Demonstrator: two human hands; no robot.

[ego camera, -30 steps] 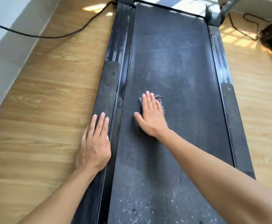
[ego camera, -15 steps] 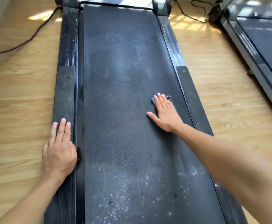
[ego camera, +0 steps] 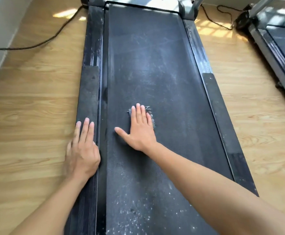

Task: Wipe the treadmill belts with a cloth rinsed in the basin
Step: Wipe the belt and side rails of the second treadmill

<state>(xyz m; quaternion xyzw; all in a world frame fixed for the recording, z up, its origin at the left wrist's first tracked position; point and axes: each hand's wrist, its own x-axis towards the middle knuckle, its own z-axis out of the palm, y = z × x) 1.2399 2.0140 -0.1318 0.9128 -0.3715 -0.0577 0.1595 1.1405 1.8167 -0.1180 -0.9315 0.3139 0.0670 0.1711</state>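
Note:
A dusty black treadmill belt (ego camera: 155,65) runs away from me down the middle of the view. My right hand (ego camera: 139,128) lies flat on it with straight fingers, pressing a dark grey cloth (ego camera: 151,114) whose frayed edge shows past my fingertips. My left hand (ego camera: 83,148) rests flat on the left side rail (ego camera: 89,85), fingers straight. White specks dot the near end of the belt (ego camera: 138,217). The basin is not in view.
Wooden floor (ego camera: 36,99) lies on both sides. A black cable (ego camera: 36,44) snakes across the floor at the far left by a white wall. A second treadmill (ego camera: 282,48) stands at the right, with another cable (ego camera: 214,21) between the two machines.
My right hand slid the cloth from the belt's left side to its right edge, then back toward the middle. My left hand stayed on the left rail.

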